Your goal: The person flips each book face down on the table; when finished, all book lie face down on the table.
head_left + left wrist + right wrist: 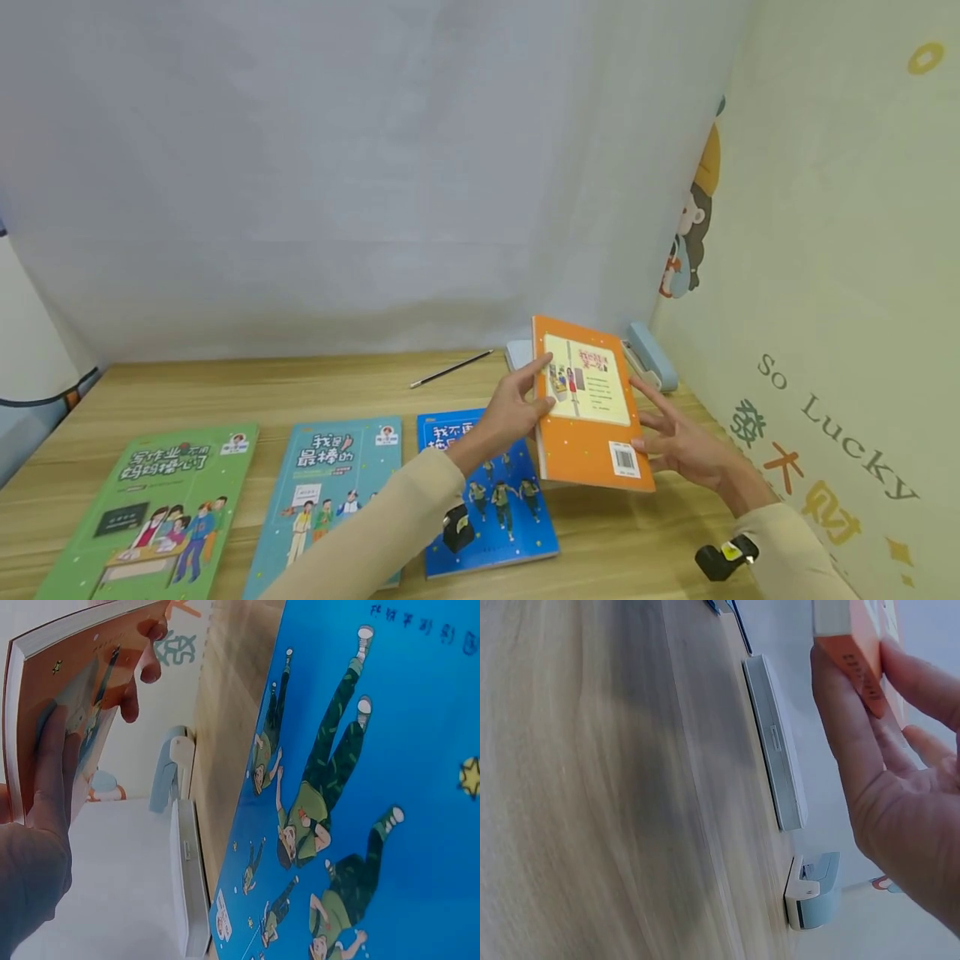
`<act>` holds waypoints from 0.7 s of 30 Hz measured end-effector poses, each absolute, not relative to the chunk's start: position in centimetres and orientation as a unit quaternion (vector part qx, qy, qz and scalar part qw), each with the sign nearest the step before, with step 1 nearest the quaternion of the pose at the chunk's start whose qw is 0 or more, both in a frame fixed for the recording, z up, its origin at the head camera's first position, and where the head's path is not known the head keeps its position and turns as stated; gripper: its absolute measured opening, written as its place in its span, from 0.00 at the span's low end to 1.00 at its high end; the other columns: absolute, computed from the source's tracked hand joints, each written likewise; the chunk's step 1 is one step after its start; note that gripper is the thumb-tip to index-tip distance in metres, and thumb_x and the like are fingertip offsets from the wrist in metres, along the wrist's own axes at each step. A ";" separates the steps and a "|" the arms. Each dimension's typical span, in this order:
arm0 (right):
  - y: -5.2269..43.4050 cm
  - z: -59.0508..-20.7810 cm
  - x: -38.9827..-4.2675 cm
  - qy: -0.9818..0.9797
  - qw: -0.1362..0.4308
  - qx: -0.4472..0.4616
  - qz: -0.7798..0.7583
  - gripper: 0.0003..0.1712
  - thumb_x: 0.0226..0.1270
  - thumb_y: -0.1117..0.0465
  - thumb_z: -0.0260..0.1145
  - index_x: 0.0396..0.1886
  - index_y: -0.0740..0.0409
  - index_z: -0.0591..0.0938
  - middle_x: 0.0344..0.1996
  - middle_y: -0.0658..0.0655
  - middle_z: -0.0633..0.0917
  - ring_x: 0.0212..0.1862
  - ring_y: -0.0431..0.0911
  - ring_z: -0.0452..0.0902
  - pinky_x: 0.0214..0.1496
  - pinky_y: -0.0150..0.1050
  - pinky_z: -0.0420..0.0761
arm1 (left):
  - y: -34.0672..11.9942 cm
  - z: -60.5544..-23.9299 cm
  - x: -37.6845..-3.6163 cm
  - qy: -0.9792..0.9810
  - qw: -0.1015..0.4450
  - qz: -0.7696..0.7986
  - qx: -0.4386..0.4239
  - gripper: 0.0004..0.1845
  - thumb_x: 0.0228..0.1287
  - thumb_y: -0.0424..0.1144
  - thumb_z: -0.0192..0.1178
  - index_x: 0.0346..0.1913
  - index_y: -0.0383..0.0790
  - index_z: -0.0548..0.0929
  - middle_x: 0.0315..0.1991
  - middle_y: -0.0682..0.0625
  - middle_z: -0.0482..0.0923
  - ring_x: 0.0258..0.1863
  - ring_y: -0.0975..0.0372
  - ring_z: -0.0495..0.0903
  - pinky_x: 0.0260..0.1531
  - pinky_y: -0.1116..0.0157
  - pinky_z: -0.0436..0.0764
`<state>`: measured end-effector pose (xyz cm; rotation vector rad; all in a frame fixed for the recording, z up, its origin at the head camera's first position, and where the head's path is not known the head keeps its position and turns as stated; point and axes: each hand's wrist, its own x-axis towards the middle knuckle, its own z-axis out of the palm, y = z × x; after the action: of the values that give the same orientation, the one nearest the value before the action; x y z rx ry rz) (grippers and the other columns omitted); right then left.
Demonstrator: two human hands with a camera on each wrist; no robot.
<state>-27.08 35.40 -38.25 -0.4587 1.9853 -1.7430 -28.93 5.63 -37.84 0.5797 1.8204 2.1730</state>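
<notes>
An orange book (581,454) is held up between both hands, tilted, its barcode side facing the head camera. My left hand (517,408) grips its left edge, with the thumb on the near cover; in the left wrist view, fingers lie along the other cover. At the opposite edge, my right hand (686,446) pinches the book between thumb and fingers, as the right wrist view shows around the orange corner (862,667). Below the left forearm lies a blue book (502,508) with running children on its cover, partly hidden by that arm.
A teal book (337,467) and a green book (168,517) lie to the left on the wooden table (300,383). Behind them is a pencil (452,369). A light blue stapler (651,357) and a pale flat case (774,742) stand at the back, near the decorated right wall (840,250).
</notes>
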 end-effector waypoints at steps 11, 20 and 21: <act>35.9 -38.5 -26.5 0.738 0.216 -0.162 -0.619 0.54 0.71 0.71 0.59 0.82 0.42 0.37 0.61 0.48 0.73 0.53 0.47 0.83 0.51 0.50 0.86 | 6.2 -38.3 -28.9 0.631 0.135 0.744 0.177 0.37 0.69 0.22 0.52 0.78 0.49 0.60 0.74 0.35 0.62 0.46 0.40 0.86 0.32 0.53 0.88; 37.0 -38.1 -26.0 0.738 0.235 -0.149 -0.615 0.52 0.72 0.70 0.59 0.82 0.41 0.39 0.58 0.48 0.76 0.52 0.47 0.84 0.48 0.49 0.87 | 7.0 -39.1 -29.0 0.679 0.123 0.706 0.159 0.36 0.65 0.24 0.61 0.75 0.45 0.66 0.70 0.35 0.66 0.34 0.48 0.88 0.24 0.62 0.87; 37.1 -38.0 -26.0 0.740 0.237 -0.147 -0.612 0.52 0.72 0.70 0.59 0.82 0.42 0.39 0.58 0.48 0.76 0.53 0.48 0.84 0.49 0.50 0.87 | 7.2 -39.2 -29.1 0.688 0.121 0.699 0.152 0.36 0.64 0.24 0.62 0.74 0.45 0.67 0.68 0.35 0.67 0.34 0.49 0.88 0.25 0.62 0.87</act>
<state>-26.01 37.09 -38.05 -0.4034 2.0287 -1.6785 -29.07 7.20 -39.18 0.4427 2.0096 2.0419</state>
